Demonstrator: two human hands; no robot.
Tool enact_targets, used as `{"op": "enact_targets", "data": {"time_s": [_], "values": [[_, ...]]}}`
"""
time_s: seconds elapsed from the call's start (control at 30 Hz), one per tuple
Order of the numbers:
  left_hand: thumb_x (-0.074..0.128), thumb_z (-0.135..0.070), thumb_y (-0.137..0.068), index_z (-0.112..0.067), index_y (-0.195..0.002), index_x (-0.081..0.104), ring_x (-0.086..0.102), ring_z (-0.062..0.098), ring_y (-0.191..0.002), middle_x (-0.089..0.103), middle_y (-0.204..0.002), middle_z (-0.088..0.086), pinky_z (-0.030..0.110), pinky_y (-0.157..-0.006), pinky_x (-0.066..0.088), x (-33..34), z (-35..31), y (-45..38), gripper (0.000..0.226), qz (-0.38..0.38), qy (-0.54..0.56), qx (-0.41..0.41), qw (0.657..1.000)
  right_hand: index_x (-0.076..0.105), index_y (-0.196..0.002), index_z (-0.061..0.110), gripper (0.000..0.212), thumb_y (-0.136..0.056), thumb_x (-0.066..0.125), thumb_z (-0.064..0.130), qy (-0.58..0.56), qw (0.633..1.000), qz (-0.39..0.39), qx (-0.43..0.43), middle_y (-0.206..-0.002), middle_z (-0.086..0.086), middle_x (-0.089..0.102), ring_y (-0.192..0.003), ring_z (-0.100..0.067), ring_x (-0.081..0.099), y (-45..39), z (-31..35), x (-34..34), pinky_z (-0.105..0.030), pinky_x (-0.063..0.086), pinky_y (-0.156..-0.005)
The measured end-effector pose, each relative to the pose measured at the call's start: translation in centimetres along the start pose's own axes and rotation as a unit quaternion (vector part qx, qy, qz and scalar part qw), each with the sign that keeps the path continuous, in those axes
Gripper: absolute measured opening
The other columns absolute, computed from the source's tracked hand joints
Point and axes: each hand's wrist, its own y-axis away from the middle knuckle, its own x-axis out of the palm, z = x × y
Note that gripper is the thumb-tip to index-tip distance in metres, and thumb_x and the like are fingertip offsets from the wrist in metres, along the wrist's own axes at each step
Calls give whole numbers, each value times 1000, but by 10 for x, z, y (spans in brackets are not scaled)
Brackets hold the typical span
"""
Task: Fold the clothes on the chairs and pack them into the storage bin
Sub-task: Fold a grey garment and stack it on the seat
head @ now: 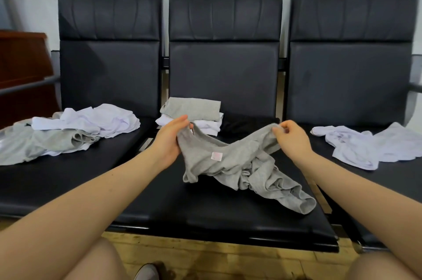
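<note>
While both hands' fingers [183, 119] pinch its corners: gray shirt [237, 163], long axis left-right, hem trailing rightward.

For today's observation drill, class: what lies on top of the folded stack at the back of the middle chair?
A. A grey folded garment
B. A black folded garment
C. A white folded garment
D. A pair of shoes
A: the folded stack on the middle chair has a grey garment on top, with white folded pieces beneath it.
</note>
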Motion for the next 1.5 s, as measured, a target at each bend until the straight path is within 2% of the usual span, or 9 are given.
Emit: {"op": "enact_targets", "data": {"time_s": [0.1, 0.2, 0.4, 0.67, 0.83, 0.97, 1.17, 1.4, 1.5], "values": [[55, -8, -93, -15, -126, 53, 59, 17, -110, 66, -105, 6, 33, -102, 44, 5, 8, 0, 34, -26, -64, -6, 998, 54, -99, 16, 22, -87, 64, 31, 95, 995, 14, 12, -99, -7, 60, -91, -25, 58, 0, -5, 7, -31, 43, -65], [53, -5, -93, -18, -127, 53, 56, 18, -119, 67, -111, 6, 36, -108, 39, 6, 13, -3, 37, -28, -117, -5, 993, 51, -68, 15, 31, -87, 63, 35, 114, 993, 30, -24, -69, -2, 57, -65, -19, 54, 5, 6, 10, -29, 36, -51], [42, -8, -95, -26, -121, 54, 58, 19, -115, 71, -103, -1, 42, -106, 41, -12, 24, -10, 34, -38, -288, -3, 957, 46, -56, 13, 65, -85, 43, 71, 259, 945, 197, 39, -56, -1, 52, -59, -19, 54, 31, 11, 36, -30, 46, -62], [59, -13, -92, -3, -110, 62, 63, 19, -83, 64, -99, 12, 27, -64, 52, -38, 24, -3, 21, -70, -278, -177, 942, 55, -65, 10, 22, -82, 69, 11, -167, 959, 163, 162, -71, -9, 55, -63, -17, 52, 33, 10, 41, -27, 42, -61], [60, -15, -92, -5, -108, 60, 64, 17, -78, 65, -93, 10, 23, -51, 56, -35, 23, 4, 18, -78, -214, -288, 930, 63, -85, 14, 12, -85, 69, 25, -383, 872, 150, 265, -69, 4, 56, -57, -8, 49, 18, 25, 32, -22, 41, -56], [59, -19, -93, -9, -107, 62, 65, 17, -82, 67, -97, 7, 27, -59, 56, -23, 31, 10, 17, -61, -215, -300, 927, 65, -107, 9, 36, -87, 66, 39, -266, 867, 277, 317, -81, 2, 59, -54, -7, 44, 20, 24, 33, -19, 40, -49], [57, -16, -93, -9, -114, 58, 63, 20, -87, 65, -105, 9, 32, -63, 50, -12, 36, 3, 22, -109, -153, -188, 964, 66, -97, 6, 28, -84, 73, 30, -196, 911, 233, 278, -79, -5, 59, -62, -13, 51, 30, 22, 48, -22, 46, -58], [56, -29, -93, -7, -116, 62, 64, 24, -105, 68, -112, 11, 36, -85, 52, -10, 24, -4, 32, -40, -35, -171, 984, 56, -90, 7, 4, -87, 54, 6, -393, 830, 213, 332, -91, -8, 61, -83, -19, 59, 23, 29, 44, -28, 50, -76], [52, -34, -93, -15, -122, 59, 63, 23, -105, 66, -116, 7, 36, -78, 54, -10, 25, -7, 36, -54, -91, -176, 979, 57, -93, 7, 4, -89, 58, 9, -429, 795, 211, 374, -91, -6, 62, -83, -18, 60, 17, 32, 37, -28, 49, -69]]}}
